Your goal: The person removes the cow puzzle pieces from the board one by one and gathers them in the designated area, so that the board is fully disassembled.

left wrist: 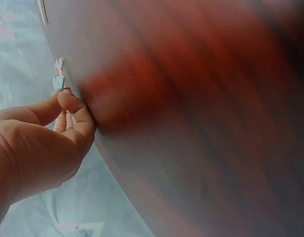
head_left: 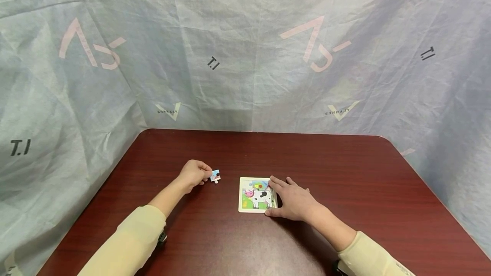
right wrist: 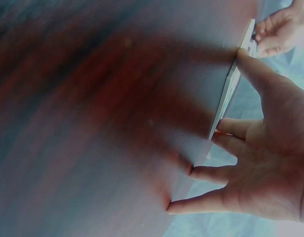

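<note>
My left hand (head_left: 194, 173) pinches a small jigsaw piece (head_left: 215, 176) between thumb and fingertips, left of the puzzle. The piece is light blue with a bit of pink and brown; in the left wrist view the jigsaw piece (left wrist: 59, 74) shows nearly edge-on. A square cow puzzle (head_left: 258, 195) in a cream frame lies flat on the table, with a black-and-white cow on green. My right hand (head_left: 293, 199) is spread at its right side, thumb at the lower right corner and fingers at the upper right edge. That hand hides part of the puzzle's right side.
The dark red wooden table (head_left: 245, 242) has rounded far corners. Behind it and along both sides hangs a pale grey cloth (head_left: 238, 46) with printed letters and marks. Both forearms, in pale yellow sleeves (head_left: 130, 237), reach in from the near edge.
</note>
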Motion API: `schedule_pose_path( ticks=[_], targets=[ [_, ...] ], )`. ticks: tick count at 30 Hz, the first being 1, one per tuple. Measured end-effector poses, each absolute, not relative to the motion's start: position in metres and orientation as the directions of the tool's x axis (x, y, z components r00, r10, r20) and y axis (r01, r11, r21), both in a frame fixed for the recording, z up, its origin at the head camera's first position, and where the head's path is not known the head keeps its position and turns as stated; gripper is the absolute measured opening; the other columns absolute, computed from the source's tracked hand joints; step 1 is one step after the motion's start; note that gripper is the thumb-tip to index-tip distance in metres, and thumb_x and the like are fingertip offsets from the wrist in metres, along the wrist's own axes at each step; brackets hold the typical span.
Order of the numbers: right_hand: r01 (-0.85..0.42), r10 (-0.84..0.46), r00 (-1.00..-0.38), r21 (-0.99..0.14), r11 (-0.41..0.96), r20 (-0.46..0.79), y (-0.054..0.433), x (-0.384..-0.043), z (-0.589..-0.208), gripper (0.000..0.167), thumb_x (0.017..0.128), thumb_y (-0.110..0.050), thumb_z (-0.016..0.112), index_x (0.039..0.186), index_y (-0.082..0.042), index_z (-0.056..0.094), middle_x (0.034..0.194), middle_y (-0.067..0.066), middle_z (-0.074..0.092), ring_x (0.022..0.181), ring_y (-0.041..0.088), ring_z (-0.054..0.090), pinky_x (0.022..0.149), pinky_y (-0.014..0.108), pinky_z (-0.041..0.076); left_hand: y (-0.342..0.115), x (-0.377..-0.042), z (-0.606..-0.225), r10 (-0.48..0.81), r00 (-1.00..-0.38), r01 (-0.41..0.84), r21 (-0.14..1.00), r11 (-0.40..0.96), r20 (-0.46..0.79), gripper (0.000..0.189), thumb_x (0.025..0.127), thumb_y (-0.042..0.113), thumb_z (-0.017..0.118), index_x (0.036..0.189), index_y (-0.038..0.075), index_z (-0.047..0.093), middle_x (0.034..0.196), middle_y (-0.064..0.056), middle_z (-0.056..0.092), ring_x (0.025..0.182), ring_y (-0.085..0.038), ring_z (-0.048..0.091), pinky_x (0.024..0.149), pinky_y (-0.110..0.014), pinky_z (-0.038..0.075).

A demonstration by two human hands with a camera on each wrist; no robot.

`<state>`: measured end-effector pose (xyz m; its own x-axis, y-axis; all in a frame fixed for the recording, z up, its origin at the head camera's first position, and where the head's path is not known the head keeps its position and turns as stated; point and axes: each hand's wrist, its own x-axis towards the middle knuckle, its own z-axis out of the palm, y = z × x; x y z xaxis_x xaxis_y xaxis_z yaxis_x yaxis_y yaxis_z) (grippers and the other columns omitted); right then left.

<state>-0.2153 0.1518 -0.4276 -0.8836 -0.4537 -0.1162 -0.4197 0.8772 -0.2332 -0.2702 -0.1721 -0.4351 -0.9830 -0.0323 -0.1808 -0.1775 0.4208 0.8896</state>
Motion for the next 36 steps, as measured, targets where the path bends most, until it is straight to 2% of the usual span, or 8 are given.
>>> schedule_pose_path(
  ticks=[12, 21, 36],
  targets=[
    [-0.417, -0.452, -0.884, -0.236, 0.878, -0.121, 0.152, -0.215, -0.427, 0.090, 0.083, -0.061, 0.075, 0.154, -0.015, 0.044, 0.162, -0.001, 0.034, 0.144, 0.046, 0.032, 0.085, 0.083, 0.035, -0.197, -0.271, -0.430, -0.046, -0.980, -0.192, 0.845, 0.498, -0.195, 0.012, 0.094, 0.001, 0.067, 0.102, -0.007, 0.072, 0.080, -0.008, 0.062, 0.072, -0.017, 0.057, 0.060, -0.026, 0.051],
    [-0.420, -0.453, -0.884, -0.233, 0.877, -0.112, 0.153, -0.216, -0.427, 0.090, 0.083, -0.061, 0.075, 0.154, -0.014, 0.044, 0.162, 0.000, 0.035, 0.143, 0.046, 0.033, 0.085, 0.082, 0.036, -0.208, -0.269, -0.425, -0.046, -0.977, -0.203, 0.838, 0.507, -0.209, 0.013, 0.096, 0.000, 0.064, 0.103, -0.009, 0.071, 0.091, -0.012, 0.064, 0.079, -0.022, 0.059, 0.065, -0.029, 0.054],
    [-0.421, -0.455, -0.884, -0.234, 0.876, -0.112, 0.152, -0.216, -0.428, 0.090, 0.083, -0.061, 0.075, 0.154, -0.014, 0.044, 0.162, -0.001, 0.034, 0.143, 0.046, 0.032, 0.085, 0.083, 0.036, -0.206, -0.269, -0.423, -0.040, -0.977, -0.202, 0.834, 0.514, -0.212, 0.011, 0.096, -0.001, 0.063, 0.101, -0.010, 0.069, 0.087, -0.010, 0.061, 0.075, -0.019, 0.056, 0.063, -0.028, 0.054]
  ],
)
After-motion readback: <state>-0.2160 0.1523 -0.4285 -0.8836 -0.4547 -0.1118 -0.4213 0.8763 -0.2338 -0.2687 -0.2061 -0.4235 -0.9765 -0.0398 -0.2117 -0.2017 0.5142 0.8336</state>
